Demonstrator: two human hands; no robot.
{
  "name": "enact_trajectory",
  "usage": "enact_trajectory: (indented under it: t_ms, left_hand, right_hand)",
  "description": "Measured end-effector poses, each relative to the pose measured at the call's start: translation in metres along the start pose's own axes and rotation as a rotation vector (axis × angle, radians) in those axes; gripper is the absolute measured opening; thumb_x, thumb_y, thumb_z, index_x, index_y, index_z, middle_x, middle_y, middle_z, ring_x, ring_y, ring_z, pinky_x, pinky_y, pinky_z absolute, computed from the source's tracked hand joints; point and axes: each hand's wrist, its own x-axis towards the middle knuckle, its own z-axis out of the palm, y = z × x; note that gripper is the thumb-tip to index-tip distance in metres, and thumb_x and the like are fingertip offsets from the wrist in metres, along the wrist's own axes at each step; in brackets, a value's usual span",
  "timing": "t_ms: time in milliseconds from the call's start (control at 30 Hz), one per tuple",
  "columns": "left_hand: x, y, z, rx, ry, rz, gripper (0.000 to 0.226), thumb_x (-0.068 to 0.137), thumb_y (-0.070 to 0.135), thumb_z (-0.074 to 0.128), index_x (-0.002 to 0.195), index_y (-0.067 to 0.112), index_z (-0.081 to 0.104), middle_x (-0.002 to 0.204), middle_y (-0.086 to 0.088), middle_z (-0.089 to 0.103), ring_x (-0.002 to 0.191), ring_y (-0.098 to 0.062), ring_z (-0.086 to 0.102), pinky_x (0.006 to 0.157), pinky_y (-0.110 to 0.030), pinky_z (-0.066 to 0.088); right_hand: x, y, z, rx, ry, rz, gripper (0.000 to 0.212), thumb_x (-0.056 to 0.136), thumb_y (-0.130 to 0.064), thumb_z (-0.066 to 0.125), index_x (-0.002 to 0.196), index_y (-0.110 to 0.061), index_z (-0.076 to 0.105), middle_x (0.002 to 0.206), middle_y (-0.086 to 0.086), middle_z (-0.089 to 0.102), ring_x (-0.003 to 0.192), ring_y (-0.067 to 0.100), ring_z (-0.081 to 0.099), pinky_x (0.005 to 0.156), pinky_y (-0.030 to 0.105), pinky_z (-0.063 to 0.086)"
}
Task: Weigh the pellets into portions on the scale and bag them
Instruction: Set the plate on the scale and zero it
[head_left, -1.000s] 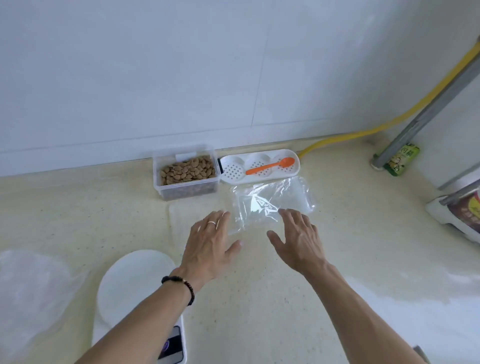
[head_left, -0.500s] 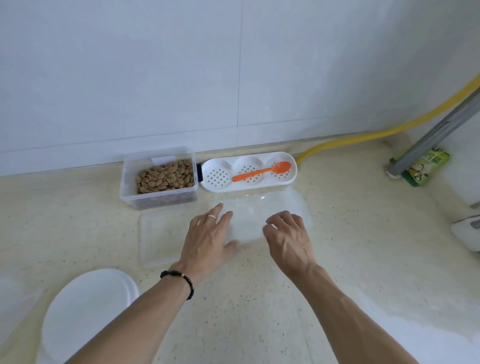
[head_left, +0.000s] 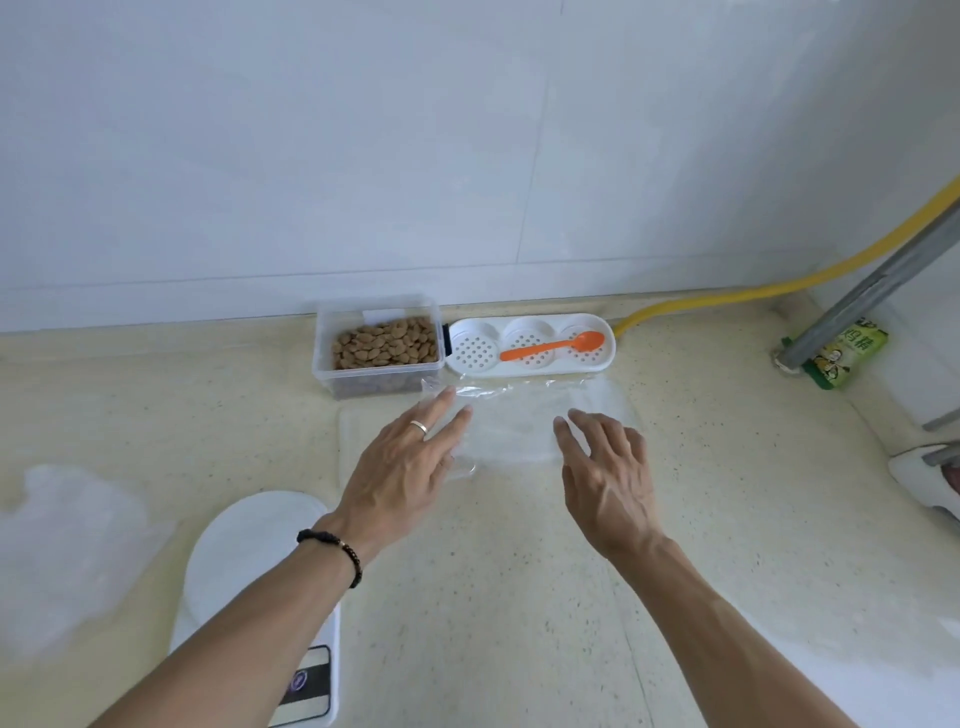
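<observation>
Fingers straight and spread on both: my left hand (head_left: 410, 467) lies on the clear bag (head_left: 524, 421), my right hand (head_left: 605, 467) just over it. I see the white scale (head_left: 244, 551) nearest me, pellets (head_left: 384, 345) in the tub (head_left: 376, 343) at the wall, an orange spoon (head_left: 553, 349), and a green packet (head_left: 844, 358) whose print I cannot read.

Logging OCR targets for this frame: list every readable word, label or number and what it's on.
"鸡精": on the green packet at the far right by the grey pole, partly cut off.
Scale display: a small round mark, too blurred to read; no digits legible.
Pellet container label: white patch, no readable text.
</observation>
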Motion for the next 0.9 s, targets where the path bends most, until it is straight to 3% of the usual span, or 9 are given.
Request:
enact_trajectory:
  t_ms: [167, 367, 467, 600, 733, 833, 900]
  left_hand:
    - [-0.072, -0.036, -0.036, 0.032, 0.034, -0.062, 0.046, 0.102, 0.027, 0.033, 0.145, 0.013, 0.042, 0.155, -0.009, 0.032, 0.138, -0.026, 0.038, 0.106, -0.036, 0.04]
    - [-0.184, -0.097, -0.058, 0.079, -0.008, -0.188, 0.054, 0.1, 0.037, 0.029, 0.147, 0.01, 0.037, 0.159, -0.004, 0.025, 0.142, -0.024, 0.031, 0.112, -0.036, 0.035]
    - [-0.223, -0.119, -0.058, 0.088, -0.05, -0.244, 0.057, 0.1, 0.039, 0.027, 0.15, 0.01, 0.031, 0.161, 0.001, 0.015, 0.144, -0.022, 0.027, 0.114, -0.033, 0.031]
    - [-0.244, -0.138, -0.051, 0.08, -0.115, -0.269, 0.063, 0.1, 0.046, 0.024, 0.153, 0.011, 0.022, 0.161, 0.006, 0.001, 0.148, -0.025, 0.017, 0.117, -0.036, 0.023]
    - [-0.241, -0.142, -0.049, 0.06, -0.163, -0.285, 0.074, 0.095, 0.058, 0.019, 0.154, 0.012, 0.016, 0.16, 0.0, 0.002, 0.148, -0.031, 0.008, 0.114, -0.037, 0.014]
    - [-0.237, -0.145, -0.046, 0.053, -0.215, -0.292, 0.081, 0.092, 0.064, 0.021, 0.154, 0.014, 0.008, 0.161, 0.0, -0.004, 0.149, -0.03, -0.002, 0.116, -0.039, 0.013]
    - [-0.237, -0.147, -0.046, 0.078, -0.201, -0.268, 0.083, 0.091, 0.066, 0.024, 0.154, 0.012, 0.012, 0.161, -0.003, 0.001, 0.149, -0.032, 0.001, 0.116, -0.043, 0.018]
  right_hand:
    - [-0.005, -0.075, -0.01, 0.076, 0.018, -0.052, 0.048, 0.079, 0.0, 0.064, 0.126, -0.008, 0.062, 0.129, 0.018, 0.06, 0.12, 0.036, 0.054, 0.091, 0.048, 0.046]
    - [-0.031, -0.187, 0.004, 0.141, -0.049, -0.177, 0.049, 0.085, -0.001, 0.05, 0.132, -0.011, 0.057, 0.133, 0.017, 0.059, 0.125, 0.036, 0.053, 0.095, 0.046, 0.047]
    - [-0.04, -0.227, 0.014, 0.147, -0.099, -0.207, 0.057, 0.078, 0.003, 0.066, 0.132, -0.01, 0.059, 0.134, 0.018, 0.059, 0.127, 0.037, 0.054, 0.098, 0.048, 0.047]
    - [-0.046, -0.25, 0.024, 0.078, -0.184, -0.233, 0.055, 0.082, -0.001, 0.051, 0.136, -0.011, 0.055, 0.138, 0.018, 0.056, 0.13, 0.037, 0.051, 0.102, 0.049, 0.044]
    - [-0.049, -0.254, 0.03, 0.046, -0.275, -0.213, 0.067, 0.069, 0.001, 0.067, 0.135, -0.008, 0.055, 0.138, 0.02, 0.055, 0.129, 0.039, 0.052, 0.101, 0.053, 0.045]
    - [-0.049, -0.255, 0.03, 0.041, -0.294, -0.187, 0.074, 0.063, 0.006, 0.066, 0.135, -0.007, 0.055, 0.139, 0.021, 0.055, 0.13, 0.039, 0.051, 0.101, 0.053, 0.045]
    - [-0.05, -0.256, 0.028, 0.064, -0.299, -0.167, 0.075, 0.063, 0.008, 0.063, 0.135, -0.006, 0.054, 0.14, 0.021, 0.053, 0.132, 0.041, 0.048, 0.102, 0.054, 0.045]
